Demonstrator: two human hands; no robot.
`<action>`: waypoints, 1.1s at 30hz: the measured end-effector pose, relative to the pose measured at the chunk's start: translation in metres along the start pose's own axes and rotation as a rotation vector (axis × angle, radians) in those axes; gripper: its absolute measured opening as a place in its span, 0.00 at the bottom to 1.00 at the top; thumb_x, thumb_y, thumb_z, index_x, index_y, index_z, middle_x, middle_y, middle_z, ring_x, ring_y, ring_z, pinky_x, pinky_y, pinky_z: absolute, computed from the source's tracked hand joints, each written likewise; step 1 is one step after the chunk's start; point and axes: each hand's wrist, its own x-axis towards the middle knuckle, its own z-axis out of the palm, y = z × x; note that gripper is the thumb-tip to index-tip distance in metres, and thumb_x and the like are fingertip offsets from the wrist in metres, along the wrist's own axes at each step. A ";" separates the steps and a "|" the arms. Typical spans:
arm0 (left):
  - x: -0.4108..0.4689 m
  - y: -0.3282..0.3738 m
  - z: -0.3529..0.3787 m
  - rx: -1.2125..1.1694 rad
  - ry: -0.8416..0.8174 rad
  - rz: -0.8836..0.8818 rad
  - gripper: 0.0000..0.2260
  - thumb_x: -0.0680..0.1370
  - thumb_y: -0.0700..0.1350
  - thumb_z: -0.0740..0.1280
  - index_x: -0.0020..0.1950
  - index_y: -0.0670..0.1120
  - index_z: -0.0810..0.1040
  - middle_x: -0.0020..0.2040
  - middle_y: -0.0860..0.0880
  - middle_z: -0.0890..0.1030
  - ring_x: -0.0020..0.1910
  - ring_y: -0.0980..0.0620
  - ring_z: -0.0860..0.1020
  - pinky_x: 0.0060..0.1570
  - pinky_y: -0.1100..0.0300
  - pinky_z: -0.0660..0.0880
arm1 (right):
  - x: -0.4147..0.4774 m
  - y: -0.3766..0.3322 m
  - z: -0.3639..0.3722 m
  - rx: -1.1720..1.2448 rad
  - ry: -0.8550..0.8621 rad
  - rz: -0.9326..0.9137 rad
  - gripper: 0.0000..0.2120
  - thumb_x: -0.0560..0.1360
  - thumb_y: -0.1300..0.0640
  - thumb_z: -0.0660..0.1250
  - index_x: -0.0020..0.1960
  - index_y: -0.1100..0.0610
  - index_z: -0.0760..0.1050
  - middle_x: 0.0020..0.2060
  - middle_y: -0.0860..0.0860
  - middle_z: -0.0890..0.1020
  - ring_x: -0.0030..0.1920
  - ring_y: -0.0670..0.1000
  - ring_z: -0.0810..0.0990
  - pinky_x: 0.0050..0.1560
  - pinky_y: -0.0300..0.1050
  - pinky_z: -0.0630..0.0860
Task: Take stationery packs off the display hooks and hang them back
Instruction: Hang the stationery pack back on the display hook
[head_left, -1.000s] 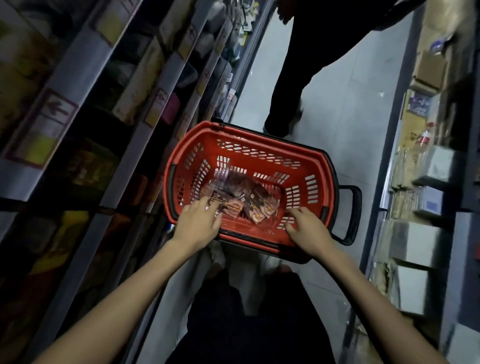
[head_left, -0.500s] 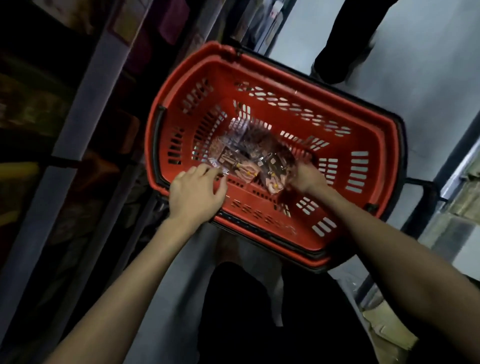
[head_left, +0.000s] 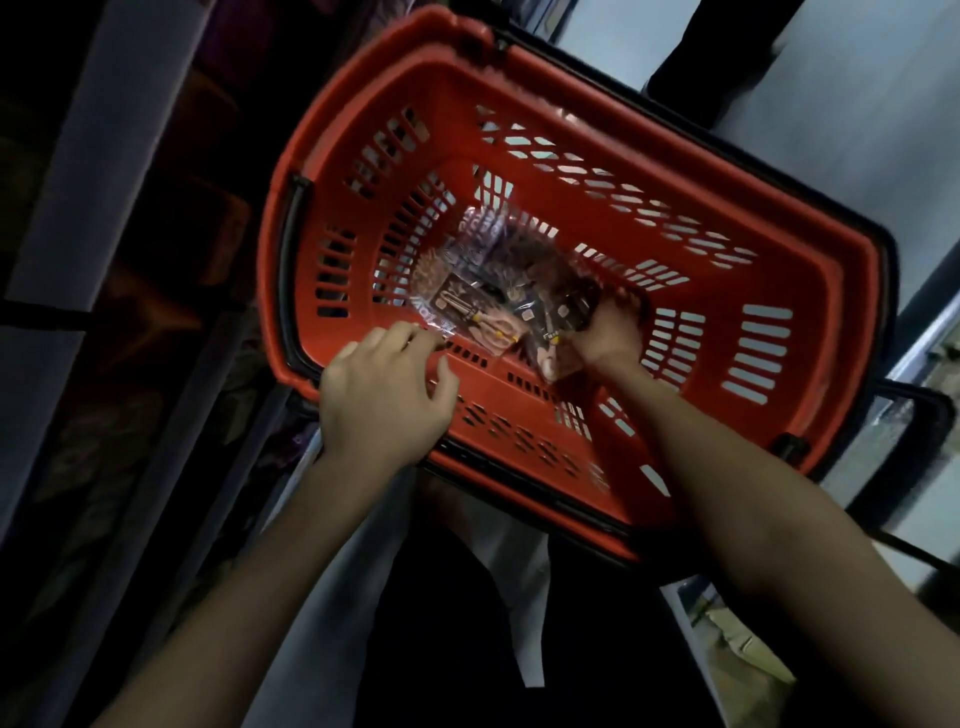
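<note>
A red plastic basket (head_left: 675, 270) with slotted walls and a black rim sits on a pale grey floor (head_left: 857, 104). A black handle (head_left: 296, 270) lies along its left end. Dark shelving (head_left: 104, 208) with a pale upright runs down the left side. Another person's dark legs (head_left: 727, 47) stand beyond the basket. Cardboard boxes (head_left: 743, 644) lie at lower right.
</note>
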 end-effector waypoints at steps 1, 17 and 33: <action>0.000 0.000 0.000 -0.006 -0.002 0.000 0.18 0.80 0.54 0.57 0.59 0.51 0.84 0.52 0.53 0.84 0.49 0.49 0.81 0.47 0.52 0.73 | 0.001 0.000 0.001 -0.011 0.043 -0.001 0.49 0.68 0.39 0.78 0.79 0.61 0.61 0.78 0.62 0.64 0.78 0.62 0.62 0.78 0.55 0.62; -0.001 0.001 -0.001 -0.041 0.004 0.001 0.14 0.79 0.51 0.61 0.56 0.50 0.84 0.49 0.52 0.84 0.47 0.48 0.80 0.47 0.51 0.73 | -0.026 -0.006 0.013 0.367 0.038 0.017 0.24 0.67 0.50 0.79 0.61 0.55 0.81 0.53 0.53 0.86 0.51 0.54 0.85 0.51 0.46 0.81; -0.001 0.003 -0.006 -0.047 -0.010 -0.028 0.14 0.79 0.52 0.61 0.56 0.51 0.84 0.47 0.52 0.84 0.46 0.48 0.80 0.47 0.53 0.71 | -0.039 -0.023 0.013 0.137 0.185 -0.069 0.26 0.69 0.42 0.76 0.63 0.51 0.76 0.59 0.57 0.82 0.61 0.62 0.78 0.58 0.55 0.74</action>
